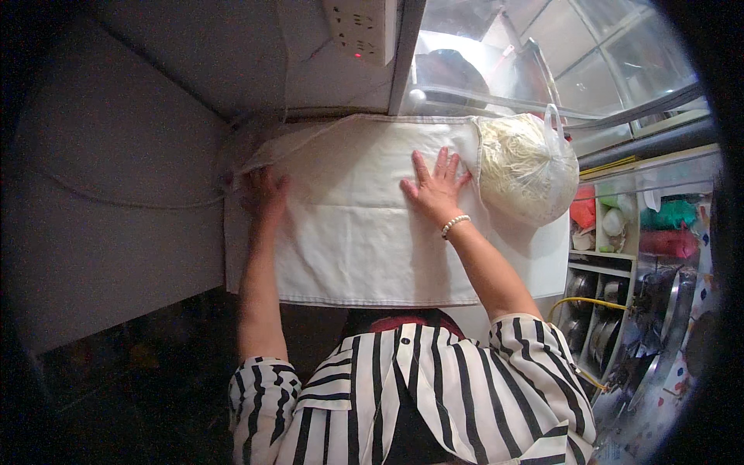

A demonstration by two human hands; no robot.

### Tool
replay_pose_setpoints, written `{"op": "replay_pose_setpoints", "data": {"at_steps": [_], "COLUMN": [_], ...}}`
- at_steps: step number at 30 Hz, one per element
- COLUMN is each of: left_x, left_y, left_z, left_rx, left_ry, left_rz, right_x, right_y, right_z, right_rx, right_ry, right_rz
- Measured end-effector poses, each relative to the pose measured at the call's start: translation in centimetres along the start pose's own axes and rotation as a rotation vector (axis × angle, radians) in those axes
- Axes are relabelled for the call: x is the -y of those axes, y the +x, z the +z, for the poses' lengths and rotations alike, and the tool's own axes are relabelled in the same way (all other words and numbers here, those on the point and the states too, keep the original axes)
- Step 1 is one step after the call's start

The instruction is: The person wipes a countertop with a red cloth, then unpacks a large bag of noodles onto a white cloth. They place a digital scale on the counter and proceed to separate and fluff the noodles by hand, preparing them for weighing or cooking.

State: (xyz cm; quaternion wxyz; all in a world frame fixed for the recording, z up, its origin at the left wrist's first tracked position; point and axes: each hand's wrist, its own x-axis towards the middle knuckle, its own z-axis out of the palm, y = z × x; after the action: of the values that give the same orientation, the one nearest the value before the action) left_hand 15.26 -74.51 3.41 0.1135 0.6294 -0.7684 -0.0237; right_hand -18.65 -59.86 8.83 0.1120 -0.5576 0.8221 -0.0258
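A white cloth (349, 244) with a stitched hem lies spread over a white tabletop (540, 261). On the cloth's right half my right hand (437, 185) rests palm down with its fingers spread, a beaded bracelet at the wrist. At the cloth's left end, in shadow, is my left hand (264, 189); its fingertips are dim, and whether they pinch the cloth cannot be told. A knotted clear plastic bag of pale noodle-like strands (523, 168) sits at the cloth's right edge, to the right of my right hand.
A power strip (360, 29) with a red light is mounted above the far edge. Clear plastic sheeting (581, 70) hangs at the back right. Shelves (601, 254) with bags and metal lids or pans stand at the right. A grey panel (116, 203) borders the left side.
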Motion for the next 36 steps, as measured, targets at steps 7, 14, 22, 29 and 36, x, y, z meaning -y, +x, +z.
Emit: {"op": "replay_pose_setpoints", "data": {"at_steps": [7,14,22,29,36], "left_x": [-3.0,-4.2,-1.2,-7.6,-7.6], "left_y": [-3.7,-2.4,11.0,-0.2,-13.8], "left_z": [-6.4,-4.9,-0.4,-7.2,-9.4], "left_rx": [0.158,0.206,0.246,0.141,0.327], "left_ry": [-0.004,-0.001,-0.203,0.082,0.005], "left_rz": [0.156,0.07,0.108,0.176,0.327], "right_x": [-2.4,-3.1,-3.8,-4.1,-5.0], "right_y": [-4.8,-16.9,-18.3,-18.4,-18.4], "right_z": [0.2,-0.4,-1.0,-1.4,0.0], "right_rx": [-0.152,0.159,0.168,0.074,-0.009], "right_ry": [0.115,0.06,0.016,0.217,0.102], "right_rz": [-0.291,-0.403,-0.384,-0.19,-0.088]}}
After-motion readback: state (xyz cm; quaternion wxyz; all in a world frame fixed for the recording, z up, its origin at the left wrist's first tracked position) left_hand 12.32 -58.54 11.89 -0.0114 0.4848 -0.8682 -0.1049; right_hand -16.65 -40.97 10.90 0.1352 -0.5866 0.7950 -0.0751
